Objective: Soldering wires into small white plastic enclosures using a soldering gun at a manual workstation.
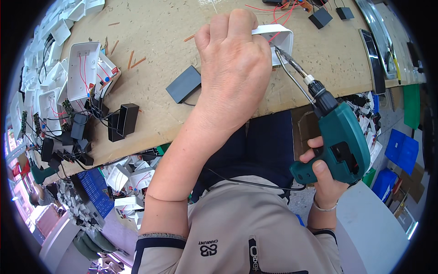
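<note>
Your right grip (pixel 330 185) is closed around the handle of the green soldering gun (pixel 350 137), and its tip reaches into the small white housing (pixel 285 40). Your left grip (pixel 237 64) is curled against the housing's left side; its fingertips are hidden, so I cannot tell what they pinch. The housing sits well in from the near edge of the worktop (pixel 315 84), and red wires (pixel 288 18) lead from it toward the far side.

Judging by this, you are partway through a soldered joint: the wires reach the housing, but the joint is out of sight, so its completion cannot be confirmed. Wired white housings (pixel 83 68) crowd the worktop's left end; whether they are finished or waiting, I cannot tell.

Your left hand blocks much of the view into the housing. A dark box (pixel 184 85) lies just beside your left wrist, its lead passing toward your forearm. Two more black boxes (pixel 320 18) lie beyond the housing, near the loose wires. A phone (pixel 372 59) lies toward the worktop's right end, well apart from the housing.
</note>
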